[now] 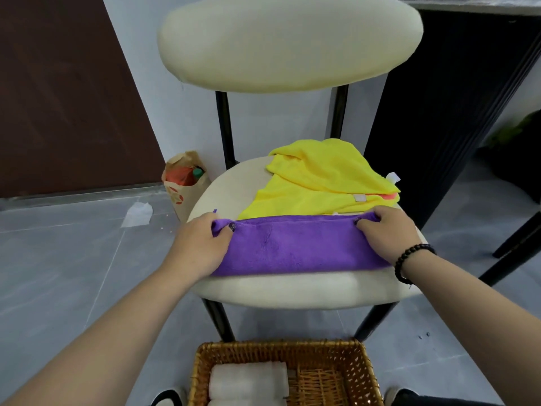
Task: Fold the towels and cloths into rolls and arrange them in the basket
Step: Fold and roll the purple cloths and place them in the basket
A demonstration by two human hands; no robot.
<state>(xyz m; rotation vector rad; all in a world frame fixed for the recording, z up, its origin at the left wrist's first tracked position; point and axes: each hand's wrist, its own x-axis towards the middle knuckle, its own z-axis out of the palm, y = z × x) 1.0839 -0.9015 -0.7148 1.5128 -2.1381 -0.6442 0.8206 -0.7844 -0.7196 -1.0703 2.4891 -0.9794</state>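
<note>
Near edge, 6 o'clock: wicker basket (285, 350) on floor, white rolls (248, 379) stacked in its left half, right half bare. Looked like part of the job done, more cloths to go.

Above that, at centre: chair seat (292, 288) with purple cloth (295, 247) laid across its near part as a long folded band, running 9 to 3 o'clock.

Left hand (199, 244) at the band's 9 o'clock end, fingers curled shut, pinching the far corner. Right hand (389, 230) at the 3 o'clock end, same closed pinch on its far corner; beaded bracelet (409, 259) on that wrist.

Judged step: lengthwise fold being squared up, far edge drawn taut between both hands. Not rolled yet.

Next move probably called for: flatten the band, match edges, then roll tight from one end, keep width even so it fits beside the white rolls.

Beyond, 12 to 1 o'clock: yellow cloth (322, 177) loose on the seat's far part, touching the purple far edge, something orange (390, 197) peeking under it. Both unfolded.

Farther: chair back (289, 42). Paper bag (183, 183) on floor at 10 o'clock.
</note>
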